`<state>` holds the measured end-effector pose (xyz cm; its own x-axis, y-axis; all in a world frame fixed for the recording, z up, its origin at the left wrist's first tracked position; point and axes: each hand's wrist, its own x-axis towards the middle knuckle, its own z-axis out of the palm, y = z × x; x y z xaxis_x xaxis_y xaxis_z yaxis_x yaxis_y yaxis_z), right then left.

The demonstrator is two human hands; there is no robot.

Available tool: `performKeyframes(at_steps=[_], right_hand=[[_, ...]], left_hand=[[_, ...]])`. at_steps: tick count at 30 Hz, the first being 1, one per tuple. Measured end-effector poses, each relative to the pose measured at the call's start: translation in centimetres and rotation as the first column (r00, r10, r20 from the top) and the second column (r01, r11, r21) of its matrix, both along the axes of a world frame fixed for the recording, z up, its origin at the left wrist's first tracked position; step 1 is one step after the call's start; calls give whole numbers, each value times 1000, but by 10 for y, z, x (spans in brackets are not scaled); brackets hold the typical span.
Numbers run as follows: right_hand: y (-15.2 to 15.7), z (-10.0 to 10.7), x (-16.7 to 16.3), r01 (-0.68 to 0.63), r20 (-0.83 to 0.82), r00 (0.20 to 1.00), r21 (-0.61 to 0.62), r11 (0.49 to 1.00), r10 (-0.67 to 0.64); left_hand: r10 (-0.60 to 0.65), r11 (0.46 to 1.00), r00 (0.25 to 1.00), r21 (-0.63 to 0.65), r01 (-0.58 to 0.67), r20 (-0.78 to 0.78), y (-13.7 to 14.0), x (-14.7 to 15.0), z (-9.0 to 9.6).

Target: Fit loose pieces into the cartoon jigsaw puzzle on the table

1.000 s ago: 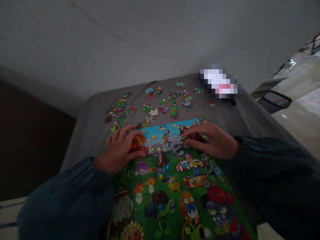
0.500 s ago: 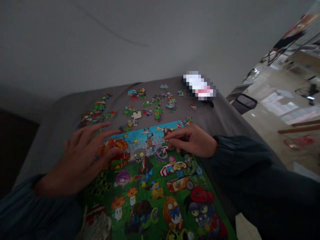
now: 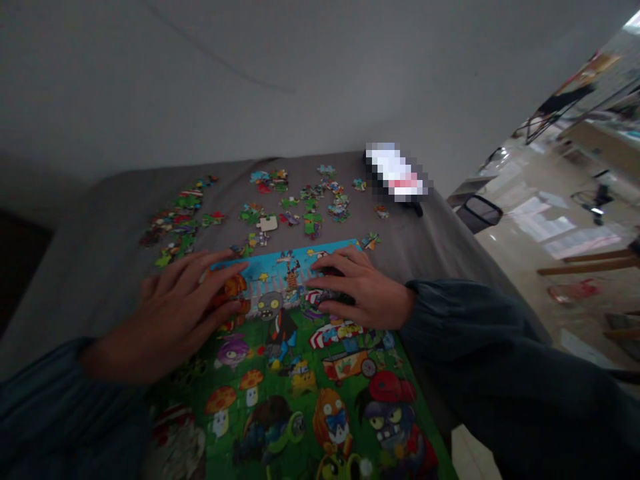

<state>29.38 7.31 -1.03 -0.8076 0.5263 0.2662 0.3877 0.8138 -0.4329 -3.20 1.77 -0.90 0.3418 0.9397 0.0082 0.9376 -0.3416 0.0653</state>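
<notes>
A grey cloth-covered tabletop carries everything. A large, mostly assembled cartoon jigsaw puzzle lies flat from the near edge to about the middle. Beyond it, loose puzzle pieces are scattered toward the far edge, with another cluster of pieces toward the far left corner. A blurred white and pink object sits at the far right corner.

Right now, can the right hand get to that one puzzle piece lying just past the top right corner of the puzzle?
Probably yes. The right hand lies flat on the puzzle near its top edge, and the loose piece sits just beyond its fingers on the grey cloth, with nothing between them.
</notes>
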Motion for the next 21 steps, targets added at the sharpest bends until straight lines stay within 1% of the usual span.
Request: performKeyframes(at_steps=[7, 13, 18, 21], right_hand=[[3, 2, 1, -24, -3, 1000, -79, 997, 24], [0, 2, 2, -164, -20, 986, -44, 986, 163], [-3, 4, 1, -228, -24, 973, -40, 973, 228], [-4, 5, 1, -248, -21, 969, -31, 968, 247]], left_hand=[[-31, 998, 999, 53, 32, -8, 2, -2, -7], [-24, 997, 1000, 68, 24, 1, 2, -4, -10], [23, 999, 1000, -27, -23, -5, 0, 5, 1], [34, 998, 999, -59, -33, 20, -1, 9, 7]])
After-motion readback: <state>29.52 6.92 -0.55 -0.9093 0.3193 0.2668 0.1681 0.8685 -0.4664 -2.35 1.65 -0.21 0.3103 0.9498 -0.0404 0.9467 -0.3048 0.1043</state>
